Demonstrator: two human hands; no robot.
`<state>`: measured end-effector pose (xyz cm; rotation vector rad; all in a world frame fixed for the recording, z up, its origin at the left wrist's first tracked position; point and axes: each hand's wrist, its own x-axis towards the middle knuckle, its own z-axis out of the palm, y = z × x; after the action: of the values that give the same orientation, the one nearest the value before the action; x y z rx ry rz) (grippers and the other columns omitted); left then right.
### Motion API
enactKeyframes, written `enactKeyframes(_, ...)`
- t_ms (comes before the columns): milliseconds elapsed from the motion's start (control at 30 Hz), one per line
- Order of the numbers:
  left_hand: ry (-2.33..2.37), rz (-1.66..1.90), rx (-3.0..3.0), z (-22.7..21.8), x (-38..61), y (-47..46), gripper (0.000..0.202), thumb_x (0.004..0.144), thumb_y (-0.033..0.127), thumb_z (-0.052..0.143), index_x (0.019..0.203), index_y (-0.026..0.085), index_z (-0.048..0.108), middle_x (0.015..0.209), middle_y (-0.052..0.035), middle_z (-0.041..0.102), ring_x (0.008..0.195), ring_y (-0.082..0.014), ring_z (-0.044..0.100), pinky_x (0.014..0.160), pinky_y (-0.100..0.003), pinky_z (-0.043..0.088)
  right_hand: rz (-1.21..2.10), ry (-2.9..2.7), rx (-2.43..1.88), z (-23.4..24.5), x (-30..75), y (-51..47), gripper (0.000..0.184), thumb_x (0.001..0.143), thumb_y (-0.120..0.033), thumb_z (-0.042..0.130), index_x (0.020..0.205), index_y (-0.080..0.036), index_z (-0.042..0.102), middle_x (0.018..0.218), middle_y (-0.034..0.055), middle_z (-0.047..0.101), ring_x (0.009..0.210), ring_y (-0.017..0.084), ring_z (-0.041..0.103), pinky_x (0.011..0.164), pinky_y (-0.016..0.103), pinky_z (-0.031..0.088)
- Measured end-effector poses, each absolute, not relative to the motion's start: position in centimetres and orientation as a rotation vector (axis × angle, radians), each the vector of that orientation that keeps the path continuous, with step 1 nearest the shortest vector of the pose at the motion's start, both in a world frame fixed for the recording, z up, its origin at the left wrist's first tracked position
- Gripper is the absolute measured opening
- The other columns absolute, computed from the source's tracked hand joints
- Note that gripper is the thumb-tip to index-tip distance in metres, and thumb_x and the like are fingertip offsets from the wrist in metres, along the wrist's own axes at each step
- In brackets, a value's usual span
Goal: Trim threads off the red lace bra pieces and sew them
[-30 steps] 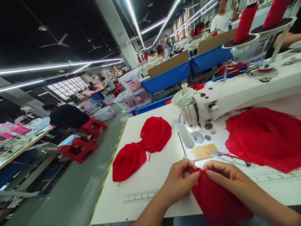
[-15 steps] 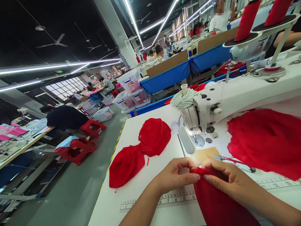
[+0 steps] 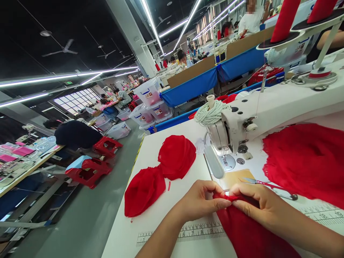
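Note:
My left hand [image 3: 202,200] pinches the upper edge of a red fabric piece [image 3: 245,231] between thumb and fingers. Right beside it, my right hand [image 3: 251,200] grips the same edge, the two thumbs almost meeting. The cloth hangs from both hands toward the table's front edge. Just beyond the fingers is the white sewing machine [image 3: 233,127], with its needle plate [image 3: 228,162] lit. Thread snips [image 3: 268,184] with red handles lie behind my right hand, next to a tan patch [image 3: 236,177] on the machine bed.
Two stacks of red cut pieces [image 3: 145,191] [image 3: 176,156] lie on the white table at left. A larger heap of red fabric [image 3: 306,159] sits at right under the machine arm. Red thread cones [image 3: 285,21] stand above. A printed ruler [image 3: 199,232] runs along the front.
Both hands still hold the red cloth edge; its top has been folded or gathered slightly and shifted a little left between the fingers. The camera view has moved slightly.

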<state>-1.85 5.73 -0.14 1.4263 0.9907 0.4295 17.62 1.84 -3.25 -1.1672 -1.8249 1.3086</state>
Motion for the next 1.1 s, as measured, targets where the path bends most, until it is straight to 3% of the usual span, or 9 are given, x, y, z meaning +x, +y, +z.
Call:
enactKeyframes(167, 1.010, 0.482, 1.435, 0.0, -1.9, 4.9, 0.043, 0.065, 0.055, 0.079, 0.072, 0.015, 0.067, 0.065, 0.0003, 0.053, 0.066, -0.0129, 0.044, 0.063, -0.027, 0.034, 1.381, -1.767, -1.162, -2.8, 17.7, 1.7, 0.020, 0.091, -0.034, 0.050, 0.078, -0.023, 0.060, 0.075, -0.0016, 0.059, 0.072, 0.018, 0.053, 0.065, 0.027, 0.040)
enactKeyframes(333, 0.941, 0.344, 1.323, 1.2, -3.7, 2.1, 0.041, 0.071, 0.055, 0.075, 0.075, 0.015, 0.066, 0.070, 0.0007, 0.055, 0.066, -0.0106, 0.045, 0.063, -0.024, 0.033, 1.954, -1.531, -0.950, -3.5, 16.9, -0.1, 0.036, 0.080, -0.057, 0.061, 0.078, -0.022, 0.055, 0.066, -0.0053, 0.043, 0.061, 0.013, 0.036, 0.054, 0.024, 0.029)
enactKeyframes(400, 1.035, 0.227, 1.214, 1.3, -4.0, 1.4, 0.035, 0.071, 0.050, 0.076, 0.079, 0.017, 0.065, 0.066, 0.0041, 0.049, 0.061, -0.0089, 0.041, 0.057, -0.022, 0.028, 2.007, -1.478, -0.974, -4.0, 16.4, -0.5, 0.037, 0.077, -0.058, 0.062, 0.078, -0.021, 0.055, 0.067, -0.0052, 0.043, 0.060, 0.012, 0.037, 0.053, 0.023, 0.028)
enactKeyframes(500, 1.136, 0.210, 1.292, 1.1, -2.9, 2.2, 0.028, 0.079, 0.044, 0.066, 0.075, 0.018, 0.058, 0.060, 0.0052, 0.044, 0.057, -0.0099, 0.037, 0.053, -0.023, 0.025, 1.725, -1.619, -1.154, -4.6, 15.9, 0.4, 0.023, 0.083, -0.041, 0.053, 0.072, -0.021, 0.051, 0.064, -0.0041, 0.047, 0.058, 0.012, 0.044, 0.053, 0.023, 0.034)
enactKeyframes(600, 1.326, 0.261, 1.685, 0.6, -0.5, 4.4, 0.018, 0.083, 0.031, 0.054, 0.070, 0.020, 0.054, 0.064, 0.0022, 0.049, 0.062, -0.0135, 0.042, 0.059, -0.026, 0.028, 1.127, -1.909, -1.399, -5.2, 16.2, 2.8, 0.018, 0.084, -0.023, 0.041, 0.067, -0.022, 0.047, 0.061, -0.0017, 0.056, 0.060, 0.015, 0.055, 0.052, 0.023, 0.039)
enactKeyframes(800, 1.561, 0.361, 1.869, -1.9, 2.7, 8.5, 0.010, 0.080, 0.023, 0.053, 0.071, 0.022, 0.057, 0.068, 0.0000, 0.057, 0.066, -0.0175, 0.050, 0.061, -0.028, 0.030, 0.562, -2.088, -1.585, -5.6, 18.4, 6.8, 0.019, 0.084, -0.017, 0.041, 0.089, -0.022, 0.058, 0.068, 0.0048, 0.070, 0.060, 0.025, 0.066, 0.051, 0.029, 0.035)
enactKeyframes(967, 1.487, 0.523, 1.925, -3.7, 2.9, 9.6, 0.008, 0.080, 0.021, 0.054, 0.072, 0.022, 0.057, 0.069, -0.0003, 0.058, 0.068, -0.0185, 0.052, 0.064, -0.029, 0.034, 0.247, -2.183, -1.530, -6.3, 19.1, 7.1, 0.024, 0.086, -0.013, 0.044, 0.078, -0.023, 0.064, 0.069, 0.0047, 0.070, 0.057, 0.024, 0.067, 0.048, 0.029, 0.035)
enactKeyframes(1100, 1.491, 0.539, 2.030, -3.8, 3.1, 10.0, 0.010, 0.083, 0.022, 0.052, 0.075, 0.023, 0.059, 0.073, -0.0021, 0.059, 0.071, -0.0204, 0.054, 0.065, -0.031, 0.035, -0.101, -2.158, -1.383, -6.0, 18.9, 7.0, 0.029, 0.081, -0.002, 0.044, 0.074, -0.022, 0.064, 0.064, 0.0032, 0.066, 0.044, 0.019, 0.059, 0.041, 0.029, 0.032)
